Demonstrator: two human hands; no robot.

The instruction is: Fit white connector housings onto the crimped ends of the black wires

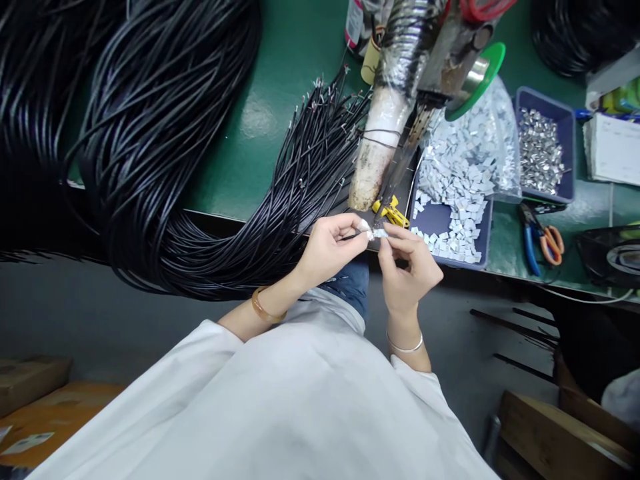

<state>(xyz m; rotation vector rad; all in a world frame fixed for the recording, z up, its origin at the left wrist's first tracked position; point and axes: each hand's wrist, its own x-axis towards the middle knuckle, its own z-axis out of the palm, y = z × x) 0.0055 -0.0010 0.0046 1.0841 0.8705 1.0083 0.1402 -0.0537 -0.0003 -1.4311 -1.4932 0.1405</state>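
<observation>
Pinched between the fingers of my left hand (336, 245) is the end of a thin black cable; a fingertip of this hand has a white wrap. My right hand (407, 263) pinches a small pale, shiny piece (380, 233) at the cable's tip, close to the left fingertips. Exactly how the piece meets the wires is too small to tell. Just beyond both hands lies a yellow tool (393, 213). To the right, a tray (486, 243) holds many small whitish pieces. A large bundle of black cables (240, 260) hangs over the table edge on the left.
A wrapped duct (380, 133) comes down in front of my hands, beside a soldering-wire spool (493, 80) with a green rim. A bin (570, 133) of small metal parts and pliers (540, 240) are on the right. More black cables (165, 100) cover the left of the green table (260, 120).
</observation>
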